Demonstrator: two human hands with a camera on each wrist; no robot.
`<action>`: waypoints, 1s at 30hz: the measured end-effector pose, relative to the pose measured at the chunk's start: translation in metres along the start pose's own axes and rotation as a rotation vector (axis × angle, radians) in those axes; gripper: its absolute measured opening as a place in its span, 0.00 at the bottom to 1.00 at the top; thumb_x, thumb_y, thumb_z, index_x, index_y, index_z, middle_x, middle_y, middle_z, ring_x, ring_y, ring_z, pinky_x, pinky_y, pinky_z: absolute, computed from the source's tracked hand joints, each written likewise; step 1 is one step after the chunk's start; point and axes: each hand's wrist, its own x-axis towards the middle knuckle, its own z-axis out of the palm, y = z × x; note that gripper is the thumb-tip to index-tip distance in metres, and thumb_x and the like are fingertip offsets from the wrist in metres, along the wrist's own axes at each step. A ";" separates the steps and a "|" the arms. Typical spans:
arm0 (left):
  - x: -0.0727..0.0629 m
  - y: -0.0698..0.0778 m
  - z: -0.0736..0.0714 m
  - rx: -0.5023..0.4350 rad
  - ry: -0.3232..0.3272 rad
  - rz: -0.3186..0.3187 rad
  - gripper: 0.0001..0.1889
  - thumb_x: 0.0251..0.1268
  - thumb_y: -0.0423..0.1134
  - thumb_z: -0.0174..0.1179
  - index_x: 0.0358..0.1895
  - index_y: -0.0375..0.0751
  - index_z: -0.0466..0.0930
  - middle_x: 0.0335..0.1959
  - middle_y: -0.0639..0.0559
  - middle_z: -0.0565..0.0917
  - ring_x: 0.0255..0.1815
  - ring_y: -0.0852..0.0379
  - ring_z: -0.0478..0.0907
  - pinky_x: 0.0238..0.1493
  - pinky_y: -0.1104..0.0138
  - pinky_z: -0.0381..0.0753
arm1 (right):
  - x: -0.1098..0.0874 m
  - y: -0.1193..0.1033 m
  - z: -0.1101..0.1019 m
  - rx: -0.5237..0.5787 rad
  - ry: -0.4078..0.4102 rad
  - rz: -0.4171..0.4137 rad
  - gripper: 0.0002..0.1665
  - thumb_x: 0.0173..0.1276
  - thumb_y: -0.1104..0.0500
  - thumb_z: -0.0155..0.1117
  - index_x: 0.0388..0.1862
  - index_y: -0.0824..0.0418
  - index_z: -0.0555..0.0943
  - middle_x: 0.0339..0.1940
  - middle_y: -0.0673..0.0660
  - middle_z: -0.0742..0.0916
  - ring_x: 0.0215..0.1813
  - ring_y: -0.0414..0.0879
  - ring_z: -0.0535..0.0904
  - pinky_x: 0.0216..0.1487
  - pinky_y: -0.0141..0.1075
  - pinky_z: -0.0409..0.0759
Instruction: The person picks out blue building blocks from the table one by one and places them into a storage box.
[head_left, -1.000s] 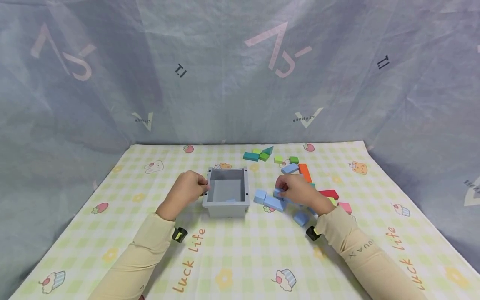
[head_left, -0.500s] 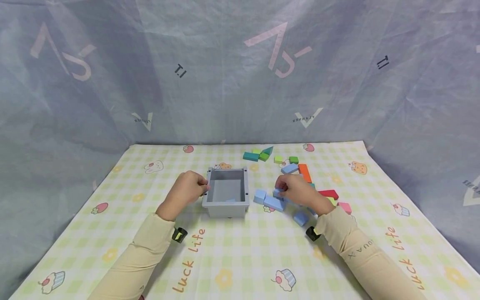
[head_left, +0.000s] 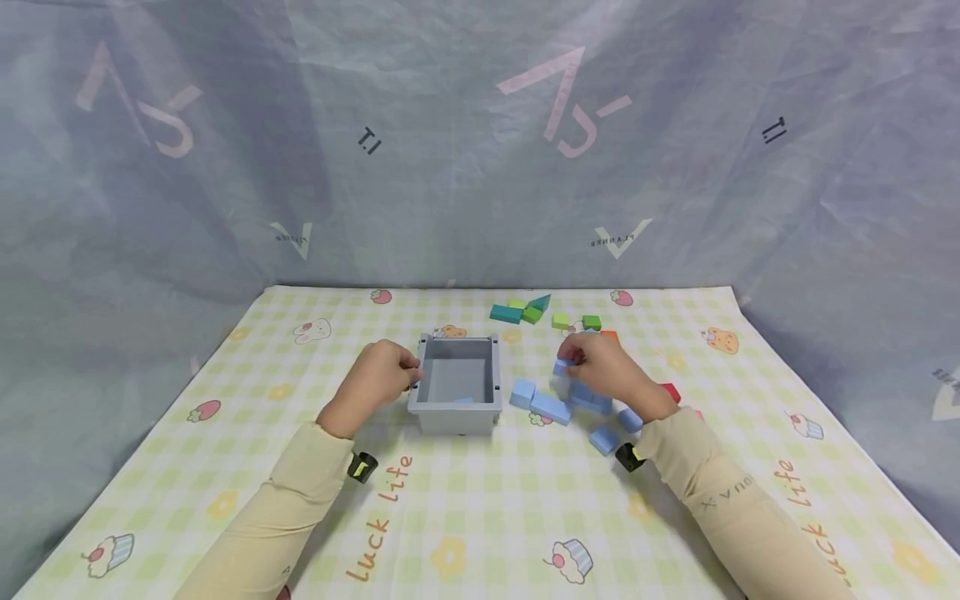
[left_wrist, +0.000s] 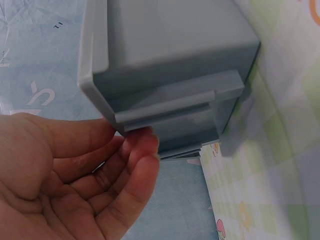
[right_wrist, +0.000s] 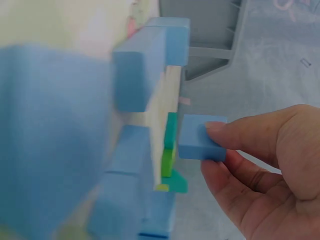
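Observation:
A grey plastic bin stands left of the blocks, with a light-blue piece partly visible on its floor. At its left rim is my left hand; in the left wrist view the thumb and fingertips pinch the rim's edge. My right hand pinches a small blue block between thumb and fingers, raised above the other blocks. Below and around that hand lie several blue blocks, among them a cube and a long block.
Green and teal blocks lie farther back on the checked tablecloth. Red and orange blocks are partly hidden behind the right hand and arm. A grey cloth backdrop rises behind the table.
The right hand has lifted the small blue block off the pile, slightly up and to the right. The left hand stays at the bin's rim. The head view has shifted slightly.

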 end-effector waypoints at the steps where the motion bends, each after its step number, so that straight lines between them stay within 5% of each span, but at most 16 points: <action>1: 0.000 0.000 0.000 -0.001 -0.001 -0.001 0.08 0.68 0.35 0.64 0.42 0.35 0.89 0.30 0.50 0.87 0.24 0.57 0.75 0.30 0.65 0.72 | 0.002 -0.002 -0.001 0.001 0.011 -0.001 0.08 0.62 0.69 0.70 0.39 0.61 0.84 0.36 0.54 0.86 0.39 0.47 0.81 0.43 0.44 0.81; 9: 0.000 0.000 0.001 -0.010 -0.009 -0.023 0.08 0.69 0.35 0.63 0.44 0.35 0.89 0.34 0.49 0.88 0.25 0.57 0.75 0.29 0.65 0.72 | 0.012 -0.038 -0.006 0.038 0.090 -0.016 0.08 0.63 0.66 0.70 0.41 0.60 0.85 0.39 0.53 0.86 0.42 0.49 0.83 0.47 0.47 0.82; 18: 0.001 0.001 -0.001 0.013 -0.002 -0.005 0.08 0.68 0.35 0.64 0.42 0.36 0.89 0.31 0.50 0.87 0.25 0.57 0.75 0.30 0.65 0.72 | 0.019 -0.077 0.011 0.113 0.057 -0.146 0.09 0.63 0.69 0.70 0.42 0.61 0.84 0.40 0.53 0.85 0.43 0.47 0.83 0.49 0.42 0.83; 30: 0.002 0.000 0.001 0.014 -0.006 -0.006 0.07 0.69 0.36 0.64 0.40 0.36 0.90 0.26 0.52 0.85 0.22 0.57 0.72 0.29 0.65 0.70 | 0.022 -0.095 0.029 0.144 0.036 -0.181 0.11 0.64 0.68 0.70 0.44 0.58 0.84 0.42 0.51 0.85 0.44 0.44 0.83 0.47 0.38 0.83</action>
